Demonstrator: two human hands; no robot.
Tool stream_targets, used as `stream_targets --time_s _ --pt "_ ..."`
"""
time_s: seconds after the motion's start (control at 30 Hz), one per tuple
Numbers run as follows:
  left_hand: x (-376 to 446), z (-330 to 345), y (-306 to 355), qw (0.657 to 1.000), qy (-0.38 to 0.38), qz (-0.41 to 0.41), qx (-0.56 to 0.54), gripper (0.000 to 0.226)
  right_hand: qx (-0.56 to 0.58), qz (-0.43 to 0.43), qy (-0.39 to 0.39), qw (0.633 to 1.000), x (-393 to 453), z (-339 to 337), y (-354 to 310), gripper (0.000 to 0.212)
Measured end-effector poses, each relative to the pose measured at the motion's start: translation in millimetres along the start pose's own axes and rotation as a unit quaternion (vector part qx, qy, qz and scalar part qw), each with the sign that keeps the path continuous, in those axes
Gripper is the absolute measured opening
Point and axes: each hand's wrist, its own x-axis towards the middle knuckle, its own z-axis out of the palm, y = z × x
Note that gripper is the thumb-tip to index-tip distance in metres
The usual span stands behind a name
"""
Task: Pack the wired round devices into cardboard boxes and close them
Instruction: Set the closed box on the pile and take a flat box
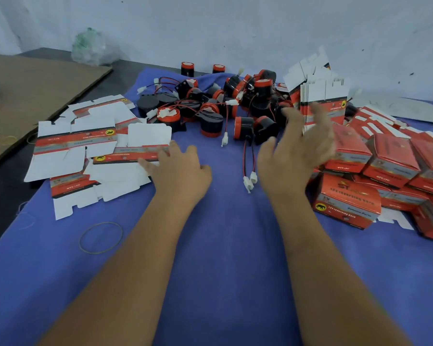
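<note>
Several black-and-red round devices [211, 123] with red and black wires and white plugs lie heaped at the back of the blue cloth [218, 245]. Flat unfolded red-and-white boxes [73, 143] are spread at the left. My left hand [178, 168] lies on the cloth with its fingertips touching the edge of one flat box [130, 156]. Blurred by motion, my right hand [295, 151] hovers with spread fingers and holds nothing, between the devices and the closed red boxes [348, 198] at the right.
An upright bundle of flat boxes [323, 106] stands behind my right hand. A loose wire pair with white plugs [249, 178] lies between my hands. A rubber band [101, 237] lies on the cloth at the front left. Brown cardboard [35, 96] and a plastic bag [93, 47] sit far left.
</note>
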Motion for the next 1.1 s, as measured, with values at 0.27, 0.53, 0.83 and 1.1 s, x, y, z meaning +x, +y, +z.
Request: stream_targets --time_s 0.27,0.53,0.83,1.1 --pt "-6.4 -10.7 7.2 0.949 0.185 0.063 -0.248 0.035 0.118 -0.211 -0.337 0.91 -29.4 30.1 -17.8 0.067" --pt "3.2 -7.2 -5.5 0.978 0.099 -0.021 -0.183 0.035 -0.003 -0.231 -0.382 0.895 -23.3 30.6 -12.9 0.05" --pt "6.5 -12.0 -20.6 0.967 0.09 -0.079 -0.227 0.039 0.065 -0.223 -0.45 0.862 -11.6 20.9 -5.7 0.067" --pt "12.4 -18.6 -29.9 0.923 0.148 -0.119 -0.335 0.035 0.052 -0.22 -0.346 0.91 -10.5 14.3 -8.5 0.032"
